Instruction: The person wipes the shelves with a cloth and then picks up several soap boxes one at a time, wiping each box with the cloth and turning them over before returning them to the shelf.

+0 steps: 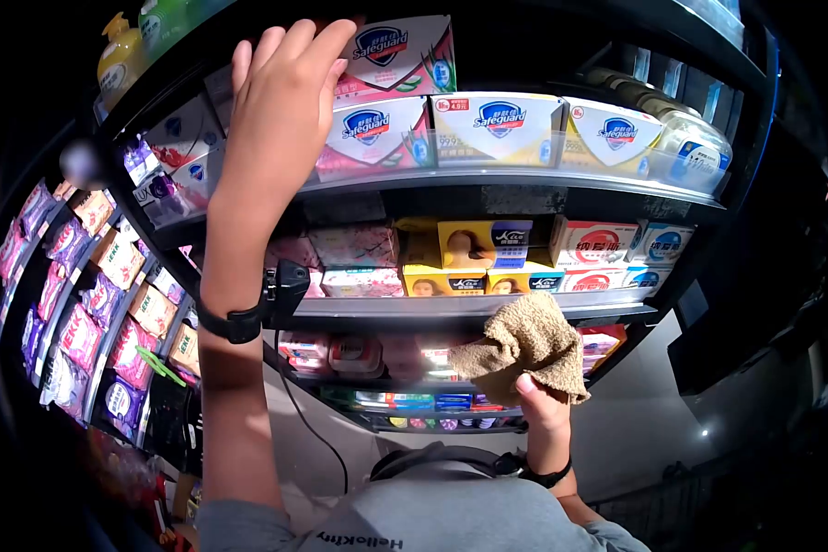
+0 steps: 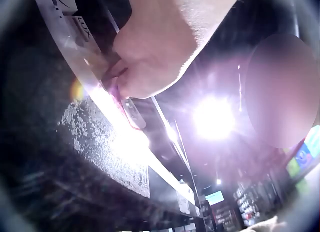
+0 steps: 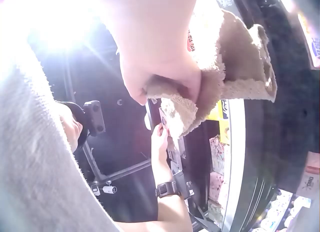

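Note:
My left hand is raised to the upper shelf, at the left end of a pink-and-white Safeguard soap box stacked on another. Its thumb and fingers are at that box's edge; the hand hides the box's left end. In the right wrist view the same left hand grips the edge of a small box. Low at the right, my right hand holds a crumpled tan cloth, thumb over its lower edge. Folds of the cloth hang out of the fist in the right wrist view.
A clear plastic lip runs along the upper shelf's front, before more Safeguard boxes. Below stand yellow soap boxes and red-and-white ones. Bagged goods fill a rack at the left. A black cable hangs from the left wrist.

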A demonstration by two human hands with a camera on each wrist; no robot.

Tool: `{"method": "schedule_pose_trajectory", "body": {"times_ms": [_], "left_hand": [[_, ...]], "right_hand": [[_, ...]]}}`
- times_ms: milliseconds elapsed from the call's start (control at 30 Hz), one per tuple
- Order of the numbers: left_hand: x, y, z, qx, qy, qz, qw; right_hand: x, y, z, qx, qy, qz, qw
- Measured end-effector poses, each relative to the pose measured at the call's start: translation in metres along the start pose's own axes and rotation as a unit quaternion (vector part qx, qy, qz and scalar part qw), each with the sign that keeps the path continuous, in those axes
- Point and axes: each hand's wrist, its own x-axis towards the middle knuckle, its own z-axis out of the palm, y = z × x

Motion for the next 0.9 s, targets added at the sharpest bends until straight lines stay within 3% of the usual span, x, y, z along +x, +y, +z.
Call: {"method": "schedule_pose_trajectory", "body": {"times_ms": [500,567,633,700,767,800,867,900], "left_hand": [[-0.003,0.013,-0.01,0.035,-0.003,-0.008,0.999],[-0.014,0.021,-0.014,-0.064,0.075,-0.026,0.995],[-0.038,0.053,-0.038,-0.189,0.09,0.025,0.977],[-0.08,0.1,-0.055,-0.414,-0.017,0.068,0.907],[-0.098,0.129,-0.074,-0.469,-0.206,0.069,0.856],[-0.114,0.141,-0.07,-0.489,-0.243,0.044,0.837],[-0.145,0.158,-0.057,-0.483,-0.228,-0.036,0.845],[-0.157,0.16,-0.052,-0.503,-0.22,-0.077,0.833]], "right_hand": [[-0.01,0.006,0.002,0.002,0.02,0.058,0.998],[-0.008,0.004,0.006,0.006,0.003,0.051,0.999],[-0.005,-0.002,0.011,0.018,-0.042,0.035,0.998],[-0.009,-0.002,0.008,-0.017,-0.068,0.058,0.996],[-0.015,-0.003,0.007,0.011,-0.091,0.12,0.989],[-0.016,-0.003,0.011,0.016,-0.1,0.094,0.99],[-0.02,-0.001,0.016,0.034,-0.124,0.161,0.979],[-0.021,0.012,0.017,0.043,-0.149,0.154,0.976]]}}
